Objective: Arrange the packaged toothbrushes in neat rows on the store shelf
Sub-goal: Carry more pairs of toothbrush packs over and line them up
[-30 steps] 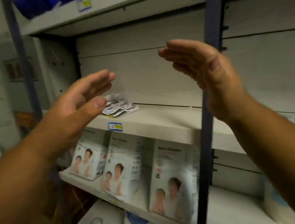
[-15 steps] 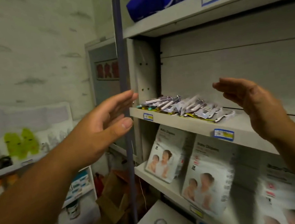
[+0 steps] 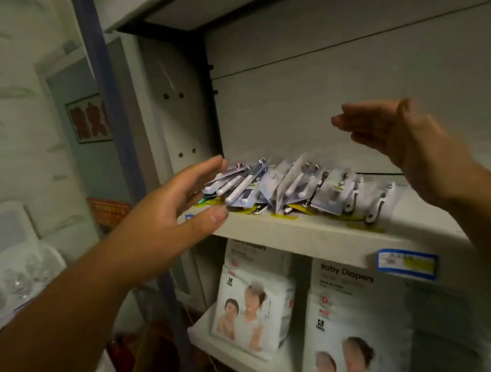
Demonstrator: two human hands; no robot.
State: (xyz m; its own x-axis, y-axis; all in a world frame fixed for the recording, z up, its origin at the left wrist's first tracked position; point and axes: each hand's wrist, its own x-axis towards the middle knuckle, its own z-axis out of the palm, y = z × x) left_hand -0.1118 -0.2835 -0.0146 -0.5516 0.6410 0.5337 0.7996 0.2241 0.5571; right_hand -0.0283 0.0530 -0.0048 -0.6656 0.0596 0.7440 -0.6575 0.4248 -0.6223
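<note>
Head view. The packaged toothbrushes (image 3: 293,186) lie at the centre of the frame in a loose, overlapping heap along the front part of the pale shelf (image 3: 321,232). Some packs lie flat and others are tilted on edge, with white handles showing through the clear fronts. The left hand (image 3: 168,223) enters from the lower left with its fingers straight and together, thumb spread below, and grasps nothing. Its fingertips reach the left end of the heap, though contact cannot be confirmed. The right hand (image 3: 402,141) is raised at the centre right, above and to the right of the heap and apart from it. It is relaxed, with the fingers gently extended toward the left, and holds nothing. A blue-bordered price label (image 3: 407,263) sits on the shelf's front edge at the lower right. Below it, white baby diaper packs (image 3: 350,321) stand on a lower shelf (image 3: 207,335). A blue upright post (image 3: 111,109) runs down the left of the frame.
</note>
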